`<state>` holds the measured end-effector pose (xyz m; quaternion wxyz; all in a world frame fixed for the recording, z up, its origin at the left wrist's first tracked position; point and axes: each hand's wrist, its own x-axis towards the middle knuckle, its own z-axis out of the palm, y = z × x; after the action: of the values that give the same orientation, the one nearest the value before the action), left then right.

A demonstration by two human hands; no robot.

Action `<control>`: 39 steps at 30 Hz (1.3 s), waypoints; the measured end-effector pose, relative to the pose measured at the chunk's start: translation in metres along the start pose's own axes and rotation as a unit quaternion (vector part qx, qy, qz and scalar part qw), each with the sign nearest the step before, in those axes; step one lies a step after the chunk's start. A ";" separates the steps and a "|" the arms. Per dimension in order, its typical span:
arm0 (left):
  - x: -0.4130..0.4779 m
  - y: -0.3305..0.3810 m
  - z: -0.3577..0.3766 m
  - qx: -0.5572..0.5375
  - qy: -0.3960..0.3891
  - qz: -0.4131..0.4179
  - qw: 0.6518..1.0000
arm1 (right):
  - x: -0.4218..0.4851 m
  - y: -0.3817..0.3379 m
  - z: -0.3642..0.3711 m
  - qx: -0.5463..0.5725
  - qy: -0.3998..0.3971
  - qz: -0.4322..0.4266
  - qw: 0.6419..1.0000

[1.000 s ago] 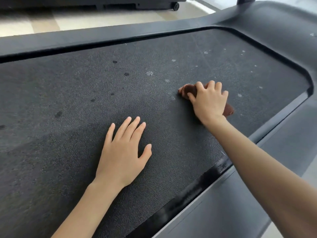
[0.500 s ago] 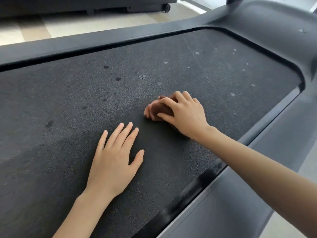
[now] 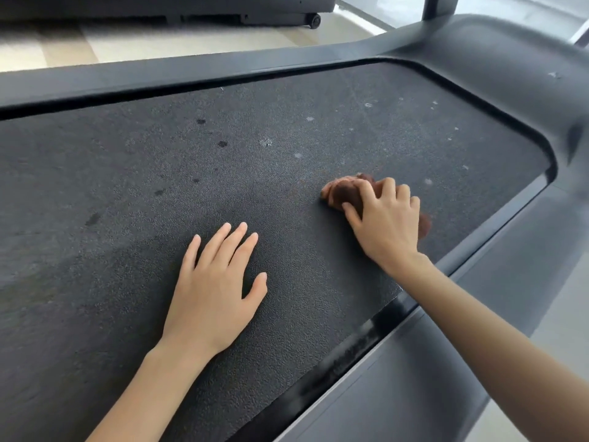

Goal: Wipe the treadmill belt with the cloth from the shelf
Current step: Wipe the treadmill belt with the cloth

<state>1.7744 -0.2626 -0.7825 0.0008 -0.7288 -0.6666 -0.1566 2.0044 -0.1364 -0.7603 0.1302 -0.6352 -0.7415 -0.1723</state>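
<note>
Half done at most, by my guess: nearest, leans on the belt (image 3: 95, 282) with the left hand (image 3: 213, 288), fingers straight and spread; farther out, presses the bunched cloth (image 3: 344, 193) to the belt under curled fingers of the right hand (image 3: 387, 224); beyond, leaves pale specks (image 3: 266, 141) and dark spots (image 3: 222, 143) unwiped; no containers in sight.
</note>
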 end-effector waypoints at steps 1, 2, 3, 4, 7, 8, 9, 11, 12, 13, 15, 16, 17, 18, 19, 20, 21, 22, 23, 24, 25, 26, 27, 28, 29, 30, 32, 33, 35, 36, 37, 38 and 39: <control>0.000 0.000 0.000 0.002 0.001 0.000 1.000 | -0.008 -0.003 -0.004 0.006 0.008 -0.017 1.000; 0.000 0.000 0.000 0.005 0.000 0.000 1.000 | -0.017 -0.006 -0.009 0.012 0.013 -0.035 0.999; 0.000 0.001 0.000 0.007 -0.001 0.001 1.000 | -0.027 -0.008 -0.014 0.020 0.014 -0.052 0.998; 0.000 0.001 0.001 0.010 -0.002 0.002 1.000 | -0.037 -0.011 -0.019 0.030 0.015 -0.068 0.997; -0.001 0.000 0.002 0.018 -0.001 0.005 1.000 | -0.061 -0.012 -0.030 0.059 0.024 -0.103 0.993; -0.001 0.000 0.002 0.020 0.000 0.006 1.000 | -0.066 -0.011 -0.032 0.073 0.028 -0.110 0.991; -0.002 0.001 0.002 0.022 0.001 0.006 1.000 | -0.068 -0.010 -0.032 0.091 0.031 -0.110 0.989; -0.002 0.001 0.002 0.020 0.001 0.005 1.000 | -0.063 -0.009 -0.030 0.136 0.030 -0.079 0.987; -0.001 0.001 0.002 0.019 0.002 0.003 1.000 | -0.056 -0.011 -0.028 0.152 0.027 -0.053 0.987; -0.001 0.001 0.002 0.017 0.004 0.001 1.000 | -0.048 -0.014 -0.025 0.156 0.023 -0.029 0.987; -0.001 0.002 0.003 0.013 0.009 -0.001 1.000 | -0.031 -0.018 -0.019 0.139 0.008 -0.004 0.990; -0.001 0.002 0.002 0.012 0.010 -0.001 1.000 | -0.025 -0.019 -0.017 0.131 -0.004 0.002 0.991; -0.001 0.003 0.002 0.011 0.011 -0.001 1.000 | -0.020 -0.020 -0.015 0.128 -0.013 0.005 0.992; -0.001 0.003 0.002 0.010 0.013 -0.002 1.000 | -0.019 -0.020 -0.014 0.125 -0.017 0.005 0.992; -0.001 0.003 0.002 0.008 0.015 -0.003 1.000 | -0.021 -0.019 -0.014 0.119 -0.015 0.001 0.993; -0.001 0.003 0.002 0.006 0.017 -0.003 1.000 | -0.025 -0.019 -0.015 0.112 -0.011 -0.007 0.994; -0.001 0.004 0.002 0.003 0.018 -0.002 1.000 | -0.030 -0.018 -0.018 0.110 -0.010 -0.020 0.994; -0.001 0.004 0.002 0.001 0.019 -0.003 1.000 | -0.036 -0.016 -0.021 0.113 -0.013 -0.037 0.993; -0.001 0.004 0.001 -0.003 0.018 -0.004 1.000 | -0.043 -0.015 -0.025 0.120 -0.019 -0.056 0.991; -0.001 0.003 0.000 -0.005 0.017 -0.004 1.000 | -0.049 -0.012 -0.029 0.134 -0.029 -0.074 0.988; -0.001 0.003 0.000 -0.008 0.016 -0.002 1.000 | -0.055 -0.009 -0.033 0.151 -0.041 -0.088 0.984; -0.002 0.003 -0.001 -0.012 0.014 -0.001 1.000 | -0.062 -0.006 -0.038 0.167 -0.051 -0.098 0.980; -0.002 0.003 -0.001 -0.015 0.010 -0.001 1.000 | -0.069 -0.003 -0.044 0.180 -0.062 -0.103 0.976; -0.002 0.003 -0.002 -0.018 0.004 -0.002 1.000 | -0.076 -0.002 -0.049 0.192 -0.072 -0.102 0.973; -0.002 0.003 -0.002 -0.020 0.001 -0.002 1.000 | -0.083 -0.002 -0.055 0.205 -0.082 -0.092 0.971; -0.003 0.004 -0.002 -0.020 -0.004 -0.003 1.000 | -0.089 -0.004 -0.061 0.220 -0.092 -0.073 0.968; -0.002 0.003 -0.001 -0.016 -0.011 -0.003 1.000 | -0.093 -0.010 -0.069 0.254 -0.101 -0.020 0.962; -0.002 0.003 -0.001 -0.012 -0.009 -0.001 1.000 | -0.092 -0.014 -0.072 0.267 -0.098 0.008 0.959; -0.002 0.003 0.000 -0.010 -0.005 -0.001 1.000 | -0.087 -0.024 -0.071 0.261 -0.081 0.053 0.960; -0.002 0.003 0.000 -0.014 -0.006 -0.001 1.000 | -0.086 -0.028 -0.069 0.238 -0.074 0.063 0.966; -0.001 0.003 0.000 -0.017 -0.010 0.000 1.000 | -0.085 -0.032 -0.065 0.208 -0.065 0.064 0.974; -0.001 0.003 0.000 -0.016 -0.009 0.002 1.000 | -0.085 -0.034 -0.060 0.179 -0.053 0.061 0.980; -0.001 0.003 -0.001 -0.015 -0.004 0.004 1.000 | -0.085 -0.034 -0.056 0.162 -0.040 0.056 0.984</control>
<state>1.7770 -0.2640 -0.7817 -0.0121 -0.7319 -0.6612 -0.1642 1.9824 -0.2406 -0.7480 0.2109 -0.6530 -0.7272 -0.0166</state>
